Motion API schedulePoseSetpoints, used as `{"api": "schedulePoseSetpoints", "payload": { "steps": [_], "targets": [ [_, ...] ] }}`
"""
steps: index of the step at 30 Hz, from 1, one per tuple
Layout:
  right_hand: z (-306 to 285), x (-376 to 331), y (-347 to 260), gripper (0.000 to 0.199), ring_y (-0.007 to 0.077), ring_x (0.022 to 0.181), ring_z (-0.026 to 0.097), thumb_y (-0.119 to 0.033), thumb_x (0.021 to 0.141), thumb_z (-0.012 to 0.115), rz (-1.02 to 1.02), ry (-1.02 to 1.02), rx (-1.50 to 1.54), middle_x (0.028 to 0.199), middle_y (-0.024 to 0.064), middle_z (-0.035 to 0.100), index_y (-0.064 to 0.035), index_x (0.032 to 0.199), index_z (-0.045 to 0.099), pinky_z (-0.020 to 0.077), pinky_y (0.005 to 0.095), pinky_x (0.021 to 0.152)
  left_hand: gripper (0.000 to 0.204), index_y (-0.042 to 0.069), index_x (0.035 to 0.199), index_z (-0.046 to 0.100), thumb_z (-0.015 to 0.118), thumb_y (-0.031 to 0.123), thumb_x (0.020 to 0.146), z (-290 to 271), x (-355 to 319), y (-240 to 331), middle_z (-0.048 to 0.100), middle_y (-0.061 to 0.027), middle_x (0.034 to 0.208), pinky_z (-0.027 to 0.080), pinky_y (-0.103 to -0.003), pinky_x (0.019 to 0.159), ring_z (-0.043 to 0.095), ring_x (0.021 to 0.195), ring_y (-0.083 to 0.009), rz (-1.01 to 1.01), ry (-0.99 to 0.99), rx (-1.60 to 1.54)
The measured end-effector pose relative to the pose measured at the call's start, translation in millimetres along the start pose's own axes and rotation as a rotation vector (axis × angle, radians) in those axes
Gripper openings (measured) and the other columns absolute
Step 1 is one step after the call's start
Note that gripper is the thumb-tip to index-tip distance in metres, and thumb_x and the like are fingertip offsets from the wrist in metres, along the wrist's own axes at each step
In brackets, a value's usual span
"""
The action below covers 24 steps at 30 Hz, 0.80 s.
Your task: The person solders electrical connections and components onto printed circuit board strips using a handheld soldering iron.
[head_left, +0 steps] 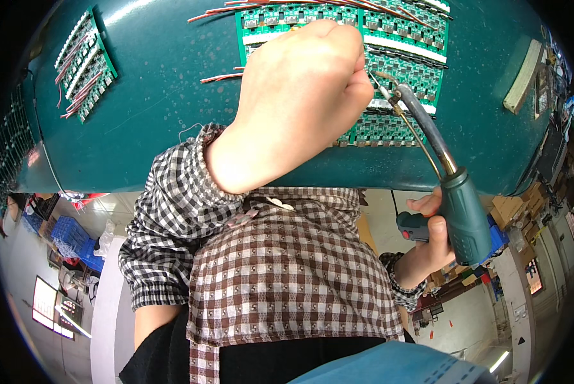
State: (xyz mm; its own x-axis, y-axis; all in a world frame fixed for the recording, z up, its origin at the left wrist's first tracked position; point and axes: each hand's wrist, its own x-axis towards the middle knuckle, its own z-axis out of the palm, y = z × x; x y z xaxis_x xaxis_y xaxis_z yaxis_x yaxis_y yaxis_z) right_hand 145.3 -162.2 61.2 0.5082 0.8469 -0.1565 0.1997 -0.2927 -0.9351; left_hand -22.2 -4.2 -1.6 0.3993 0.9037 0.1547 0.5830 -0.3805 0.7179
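Observation:
My left hand (pixel 300 89) is closed in a pinch above a panel of green circuit boards (pixel 402 80). Its fingertips are mostly hidden, and what they hold, if anything, does not show. Red and white wires (pixel 222 78) stick out to the left from beneath this hand. My right hand (pixel 431 246) grips a soldering gun with a green handle (pixel 465 217). The gun's metal tip, beside a thin feed tube (pixel 421 137), points up-left at the boards near my left thumb.
More red and white wires (pixel 280 5) lie along the panel's far edge. A second, smaller board panel with wires (pixel 85 67) rests at the left of the green tabletop (pixel 165 70). At the right sits a pale bar-shaped piece (pixel 522 77). Blue crates (pixel 72 237) stand on the floor.

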Motion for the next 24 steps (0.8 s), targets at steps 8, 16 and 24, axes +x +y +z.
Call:
{"api": "schedulePoseSetpoints", "payload": {
  "steps": [8, 16, 24],
  "targets": [
    [1.7, 1.7, -3.0, 0.049, 0.0212, 0.059, 0.057, -0.026, 0.074, 0.068, 0.025, -0.019, 0.026, 0.070, 0.0131, 0.054, 0.0126, 0.100, 0.054, 0.0539, 0.0345, 0.053, 0.012, 0.005, 0.067, 0.054, 0.064, 0.000, 0.063, 0.7, -0.9, 0.9, 0.049, -0.0035, 0.058, 0.041, -0.028, 0.048, 0.049, 0.052, -0.0162, -0.008, 0.009, 0.005],
    [0.9, 1.4, -2.3, 0.050, 0.0222, 0.060, 0.058, -0.025, 0.074, 0.068, 0.044, -0.021, 0.042, 0.069, 0.0126, 0.055, 0.0142, 0.101, 0.053, 0.0541, 0.0354, 0.054, 0.012, 0.006, 0.067, 0.053, 0.063, 0.000, 0.063, 1.7, -1.0, 0.3, 0.048, -0.0033, 0.058, 0.041, -0.028, 0.048, 0.049, 0.051, -0.0162, -0.003, 0.018, -0.002],
    [-3.6, 1.0, 1.0, 0.049, 0.0232, 0.061, 0.058, -0.024, 0.075, 0.067, 0.012, -0.057, 0.036, 0.070, 0.0138, 0.055, 0.0144, 0.101, 0.052, 0.0541, 0.0365, 0.054, 0.012, 0.006, 0.067, 0.053, 0.064, 0.001, 0.063, 1.0, -1.0, 1.6, 0.048, -0.0036, 0.058, 0.040, -0.028, 0.047, 0.048, 0.051, -0.0164, -0.014, 0.015, 0.011]
  ]
}}
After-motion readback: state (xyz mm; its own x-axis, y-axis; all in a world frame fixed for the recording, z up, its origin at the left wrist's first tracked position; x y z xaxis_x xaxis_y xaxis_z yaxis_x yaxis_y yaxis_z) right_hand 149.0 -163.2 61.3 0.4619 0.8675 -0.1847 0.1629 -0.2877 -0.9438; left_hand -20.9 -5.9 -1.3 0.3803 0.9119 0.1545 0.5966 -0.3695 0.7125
